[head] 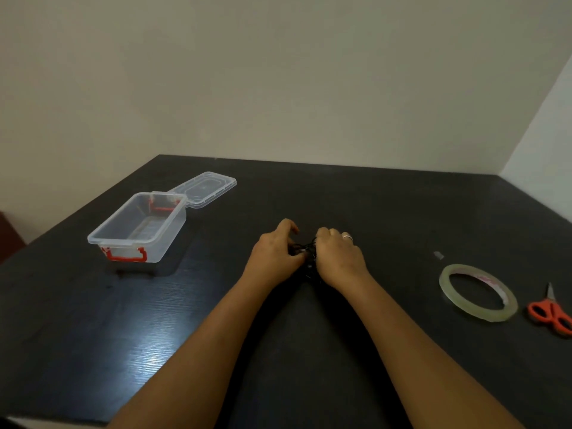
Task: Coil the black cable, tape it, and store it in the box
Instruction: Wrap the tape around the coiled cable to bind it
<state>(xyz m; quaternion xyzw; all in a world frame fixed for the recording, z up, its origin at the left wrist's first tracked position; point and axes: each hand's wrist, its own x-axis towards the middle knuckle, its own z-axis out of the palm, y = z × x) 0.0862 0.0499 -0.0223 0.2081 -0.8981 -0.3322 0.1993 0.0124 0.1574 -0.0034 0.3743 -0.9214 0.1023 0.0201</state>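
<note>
Both the left hand (274,253) and right hand (335,258) clutch the bundled cable (306,252) between them; the tape (478,292) lies to its right, nearer the right hand.

Both hands (306,253) gripping black cable (305,249) – open box (139,227) left, tape roll (478,292) rt

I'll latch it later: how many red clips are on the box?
2. The near red clip sits on the front end of the box; the far red clip shows through its clear wall.
</note>
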